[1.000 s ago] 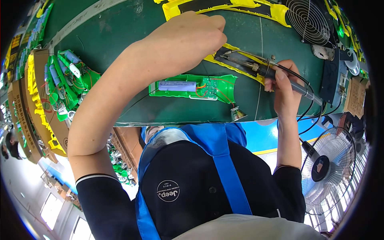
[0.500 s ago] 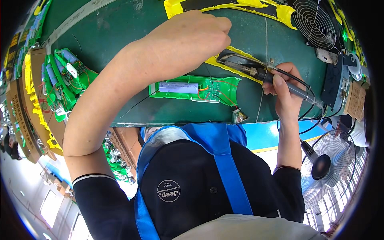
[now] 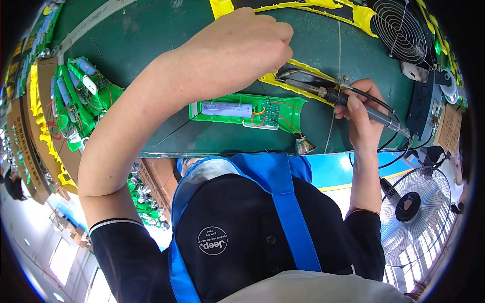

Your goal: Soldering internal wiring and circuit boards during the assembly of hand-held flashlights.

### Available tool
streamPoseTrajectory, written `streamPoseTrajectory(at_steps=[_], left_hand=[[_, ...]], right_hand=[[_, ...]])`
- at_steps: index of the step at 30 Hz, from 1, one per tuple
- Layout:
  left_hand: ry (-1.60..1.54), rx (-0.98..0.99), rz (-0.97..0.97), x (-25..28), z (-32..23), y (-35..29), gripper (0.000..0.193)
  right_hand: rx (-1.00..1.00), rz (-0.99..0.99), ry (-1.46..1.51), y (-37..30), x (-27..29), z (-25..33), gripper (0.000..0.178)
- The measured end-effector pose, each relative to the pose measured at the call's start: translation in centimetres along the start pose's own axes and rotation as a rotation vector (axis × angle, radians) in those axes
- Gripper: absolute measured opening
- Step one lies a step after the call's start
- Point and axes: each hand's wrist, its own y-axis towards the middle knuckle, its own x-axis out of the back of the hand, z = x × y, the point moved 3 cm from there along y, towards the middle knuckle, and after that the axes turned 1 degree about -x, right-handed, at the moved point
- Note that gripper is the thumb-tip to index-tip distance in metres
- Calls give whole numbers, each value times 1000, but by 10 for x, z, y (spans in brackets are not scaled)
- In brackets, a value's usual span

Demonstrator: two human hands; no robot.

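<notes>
In my right hand [image 3: 361,111] is a soldering iron [image 3: 381,117] with a thin metal tube and a cable along it. Its tip points left over a narrow yellow casing half [image 3: 269,78] with a dark inside. My left hand [image 3: 252,45] is curled closed just above that casing's left end; its fingertips, and whatever they hold, are hidden behind the hand. Nearer me lies a green casing half [image 3: 290,107] with a blue cylindrical battery [image 3: 227,109], a small green circuit board [image 3: 272,112] and red wires. A silvery lamp cup [image 3: 304,145] hangs on wires at its right end.
More yellow casing parts [image 3: 364,20] lie at the far side. A round fan with a wire guard [image 3: 401,30] stands at the far right, near a dark box [image 3: 419,108]. Several green battery assemblies [image 3: 76,96] are piled at the left. A standing fan [image 3: 408,207] is beside me.
My hands and the soldering iron keep nearly the same places. The whole view has shifted very slightly.
</notes>
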Motion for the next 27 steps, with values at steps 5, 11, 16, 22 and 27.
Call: streamPoseTrajectory(at_steps=[5,11,16,22,27], left_hand=[[-30,-3,0,10,-8,4,10],[-20,-11,-20,10,-9,2,9],[-20,3,-12,9,-8,2,8],[-15,5,18,9,-9,3,8],[-8,12,21,10,-12,4,7]], right_hand=[[-14,10,-16,-1,-1,1,27],[4,34,-43,-1,-1,2,25],[35,-16,33,-6,7,-4,27],[68,-83,118,-8,9,-11,31],[167,-67,177,-10,11,-21,32]])
